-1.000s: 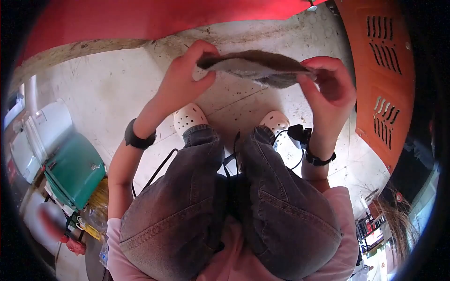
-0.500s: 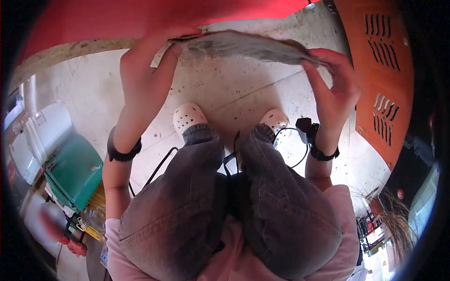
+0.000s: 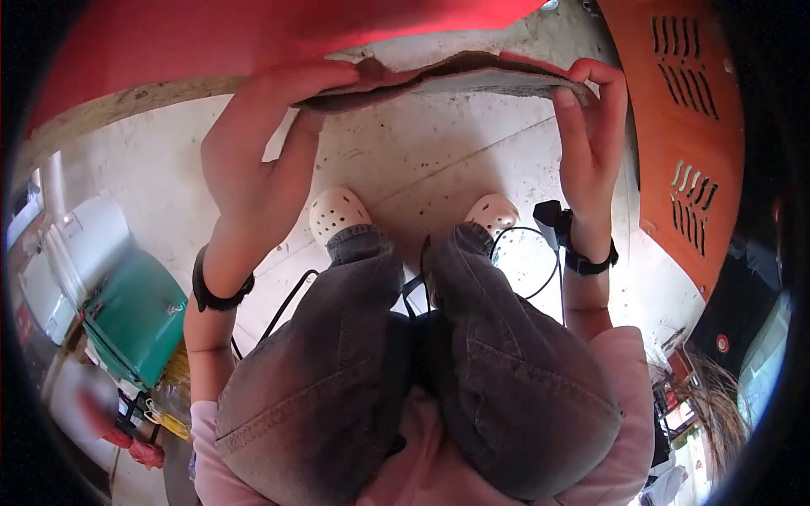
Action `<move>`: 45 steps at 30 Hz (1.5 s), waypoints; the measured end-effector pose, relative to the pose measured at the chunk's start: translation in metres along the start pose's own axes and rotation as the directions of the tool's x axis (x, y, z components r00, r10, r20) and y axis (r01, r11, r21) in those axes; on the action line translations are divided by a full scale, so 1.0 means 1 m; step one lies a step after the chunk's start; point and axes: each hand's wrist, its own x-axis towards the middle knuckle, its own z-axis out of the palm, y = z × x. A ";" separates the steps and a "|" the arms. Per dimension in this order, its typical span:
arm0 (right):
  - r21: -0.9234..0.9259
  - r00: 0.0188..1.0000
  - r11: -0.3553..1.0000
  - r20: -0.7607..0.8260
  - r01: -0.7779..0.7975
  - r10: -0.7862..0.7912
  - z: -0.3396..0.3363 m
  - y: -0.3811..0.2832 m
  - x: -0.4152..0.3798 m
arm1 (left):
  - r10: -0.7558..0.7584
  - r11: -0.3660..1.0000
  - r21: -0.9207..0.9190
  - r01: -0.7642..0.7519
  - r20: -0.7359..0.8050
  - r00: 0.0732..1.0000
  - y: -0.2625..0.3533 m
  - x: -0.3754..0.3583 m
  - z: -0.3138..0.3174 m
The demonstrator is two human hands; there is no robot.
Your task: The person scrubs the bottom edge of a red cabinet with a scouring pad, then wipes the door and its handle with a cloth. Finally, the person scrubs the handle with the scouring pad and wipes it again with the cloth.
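A thin, limp grey-brown piece that looks like a cloth point(image 3: 485, 83) is stretched between my two hands at the top of the head view, seen nearly edge-on with a wavy upper edge. My left hand point(image 3: 266, 139) pinches its left end, thumb below and fingers over the top. At the opposite end my right hand point(image 3: 591, 126) grips the corner between thumb and bent fingers. The cloth hangs in the air beyond my shoes, close to the red surface point(image 3: 253, 42). Most of its far face is hidden.
An orange panel with slots point(image 3: 675, 126) stands at the right. On the left are a green bin lid point(image 3: 139, 316) and a white container point(image 3: 93, 228). A black cable point(image 3: 291, 299) runs by my legs. Dry broom-like bristles point(image 3: 713, 413) show at lower right.
The cloth's face has tilted and its upper edge now rises in a wave. My right hand has shifted up and slightly left, while my left fingers reach further over the edge.
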 end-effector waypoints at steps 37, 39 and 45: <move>0.525 0.623 0.383 0.422 -0.760 0.659 -0.009 0.077 -0.008 | -0.510 0.169 -0.576 0.800 0.643 0.571 -0.059 0.006 0.041; 0.510 0.595 0.338 0.510 -0.791 0.622 -0.010 0.071 -0.006 | -0.455 0.093 -0.583 0.807 0.696 0.555 -0.068 0.001 0.041; 0.455 0.649 0.464 0.514 -0.761 0.561 -0.013 0.070 -0.011 | -0.243 0.159 -0.576 0.802 0.764 0.597 -0.086 -0.011 0.042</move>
